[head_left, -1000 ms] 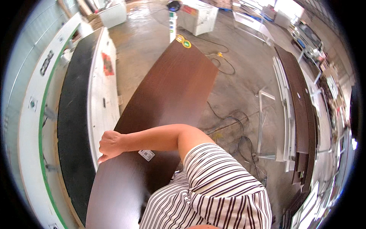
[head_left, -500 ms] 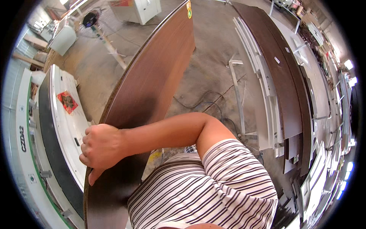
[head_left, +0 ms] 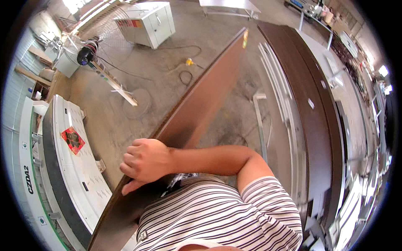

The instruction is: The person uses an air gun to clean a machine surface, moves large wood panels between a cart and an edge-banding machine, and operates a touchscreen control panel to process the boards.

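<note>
A long brown wood-grain board stands on edge, slanting from the lower left toward the upper middle. My right hand is closed over its upper edge, fingers bent across the rim and thumb along the near side. My right forearm crosses in front of my striped shirt and over the board. The board's lower near part lies close against my body and is partly covered by it. A colored sticker shows at the board's far end. My left hand is out of sight.
On the right lies a stack of dark brown boards beside pale strips. A long white machine stands at the left. Farther off are a standing fan, a white cabinet and a white table. Cables trail across the floor.
The board's far end has swung to the right, toward the stack. My right hand, still gripping the edge, has moved right and slightly down in view. More of the floor and fan shows.
</note>
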### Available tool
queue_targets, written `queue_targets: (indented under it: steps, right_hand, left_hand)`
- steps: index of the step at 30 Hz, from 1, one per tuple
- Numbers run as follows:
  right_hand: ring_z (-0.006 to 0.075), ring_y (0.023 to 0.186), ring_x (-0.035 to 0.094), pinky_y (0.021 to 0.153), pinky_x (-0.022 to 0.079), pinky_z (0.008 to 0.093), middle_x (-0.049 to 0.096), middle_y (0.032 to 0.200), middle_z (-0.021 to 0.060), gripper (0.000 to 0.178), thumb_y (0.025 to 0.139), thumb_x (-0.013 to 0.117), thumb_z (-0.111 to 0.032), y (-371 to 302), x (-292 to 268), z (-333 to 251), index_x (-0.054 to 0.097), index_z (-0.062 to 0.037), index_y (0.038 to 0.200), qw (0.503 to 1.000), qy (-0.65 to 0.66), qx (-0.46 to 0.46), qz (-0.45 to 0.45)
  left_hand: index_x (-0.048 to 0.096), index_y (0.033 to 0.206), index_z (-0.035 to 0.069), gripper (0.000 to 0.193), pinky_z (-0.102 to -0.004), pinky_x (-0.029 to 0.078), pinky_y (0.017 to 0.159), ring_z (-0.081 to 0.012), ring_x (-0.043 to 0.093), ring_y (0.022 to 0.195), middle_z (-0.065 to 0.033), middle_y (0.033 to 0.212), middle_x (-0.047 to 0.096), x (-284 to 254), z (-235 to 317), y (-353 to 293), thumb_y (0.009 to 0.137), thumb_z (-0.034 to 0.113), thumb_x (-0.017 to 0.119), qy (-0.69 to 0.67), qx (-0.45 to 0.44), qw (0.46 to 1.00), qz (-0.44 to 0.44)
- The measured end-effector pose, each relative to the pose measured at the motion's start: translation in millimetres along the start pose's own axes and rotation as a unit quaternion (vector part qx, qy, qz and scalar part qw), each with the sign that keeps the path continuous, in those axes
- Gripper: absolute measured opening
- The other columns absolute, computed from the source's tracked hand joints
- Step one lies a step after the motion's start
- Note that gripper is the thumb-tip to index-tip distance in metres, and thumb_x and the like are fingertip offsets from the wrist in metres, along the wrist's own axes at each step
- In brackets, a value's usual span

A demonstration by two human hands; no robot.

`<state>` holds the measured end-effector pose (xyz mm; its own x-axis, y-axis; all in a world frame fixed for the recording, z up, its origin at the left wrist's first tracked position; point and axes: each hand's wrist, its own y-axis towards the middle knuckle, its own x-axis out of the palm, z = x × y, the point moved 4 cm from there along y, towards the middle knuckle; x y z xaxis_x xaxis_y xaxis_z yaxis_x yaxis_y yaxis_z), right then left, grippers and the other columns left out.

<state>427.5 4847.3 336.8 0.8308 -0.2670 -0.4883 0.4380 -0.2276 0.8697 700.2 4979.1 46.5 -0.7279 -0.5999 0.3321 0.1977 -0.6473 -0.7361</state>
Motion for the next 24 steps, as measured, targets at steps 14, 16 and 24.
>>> queue_targets:
  steps: [14, 16, 24]
  right_hand:
    - [0.0177, 0.057, 0.051, 0.056, 0.041, 0.0308, 0.045, 0.059, -0.0001, 0.061, 0.08, 0.058, -0.07, 19, -20, 336, 0.045, -0.0131, 0.062, 0.998, -0.051, -0.018, -0.037]
    - [0.0183, 0.057, 0.052, 0.057, 0.042, 0.0319, 0.047, 0.059, -0.0001, 0.062, 0.079, 0.057, -0.072, 11, -16, 382, 0.046, -0.0133, 0.062, 0.997, -0.063, -0.022, -0.047]
    - [0.0208, 0.055, 0.056, 0.055, 0.042, 0.0334, 0.051, 0.057, 0.0009, 0.068, 0.071, 0.058, -0.078, -47, -84, 592, 0.048, -0.0119, 0.057, 0.997, -0.068, 0.006, -0.045]
  left_hand:
    - [0.045, 0.143, 0.018, 0.065, -0.046, 0.039, 0.107, -0.0268, 0.047, 0.131, -0.0052, 0.147, 0.047, 292, 112, 224, 0.092, 0.057, 0.044, 0.071, 0.01, 0.997, -0.035]
    - [0.045, 0.143, 0.018, 0.064, -0.0459, 0.039, 0.107, -0.0268, 0.047, 0.131, -0.005, 0.147, 0.047, 355, 120, 267, 0.092, 0.057, 0.044, 0.099, 0.004, 0.994, -0.056]
    - [0.045, 0.143, 0.019, 0.062, -0.0456, 0.038, 0.107, -0.0265, 0.046, 0.132, -0.0046, 0.147, 0.047, 619, 83, 399, 0.093, 0.055, 0.043, 0.167, -0.015, 0.979, -0.114]
